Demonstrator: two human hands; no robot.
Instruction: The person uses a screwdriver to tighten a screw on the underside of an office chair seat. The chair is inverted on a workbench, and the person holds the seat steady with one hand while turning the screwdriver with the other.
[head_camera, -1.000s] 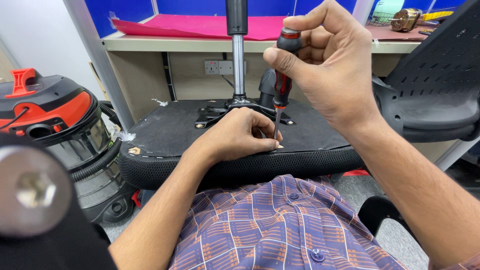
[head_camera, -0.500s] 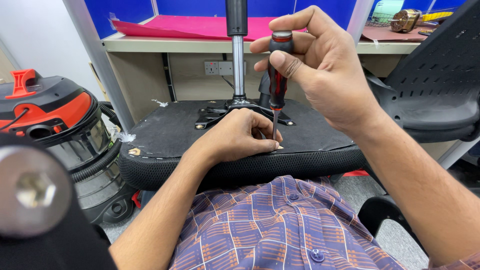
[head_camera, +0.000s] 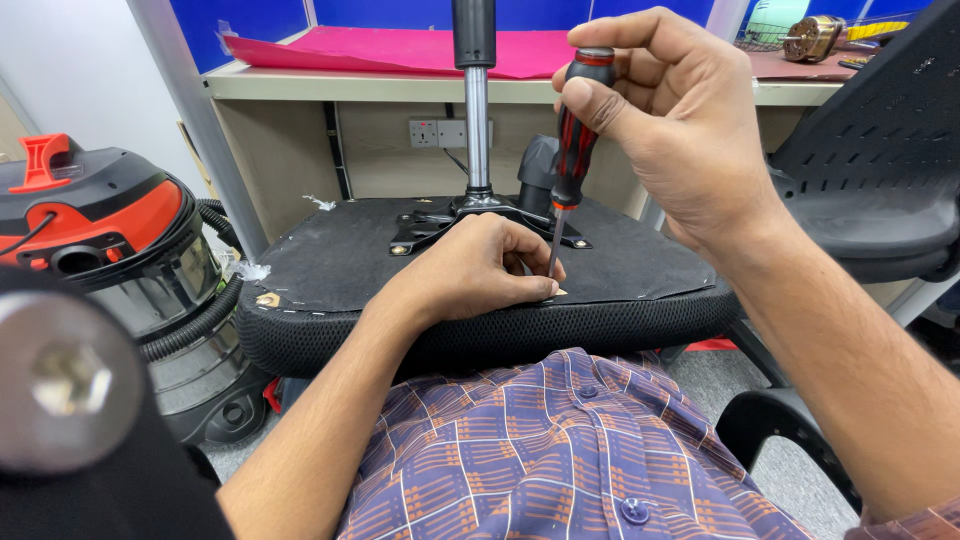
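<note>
Over the upturned chair seat (head_camera: 400, 262), the right hand (head_camera: 680, 130) is gripping the red-and-black handle of a screwdriver (head_camera: 572, 150), fingers curled and thumb pressing its side, holding the tool nearly upright. At the seat's near edge, the left hand (head_camera: 470, 275) is resting palm down, fingertips pinching closed around the screwdriver's tip. Beside the seat, a red-and-steel vacuum cleaner (head_camera: 110, 240) is standing.

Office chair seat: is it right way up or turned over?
Turned over. The seat shows its flat black underside, with the gas-lift post rising from its mounting plate.
</note>
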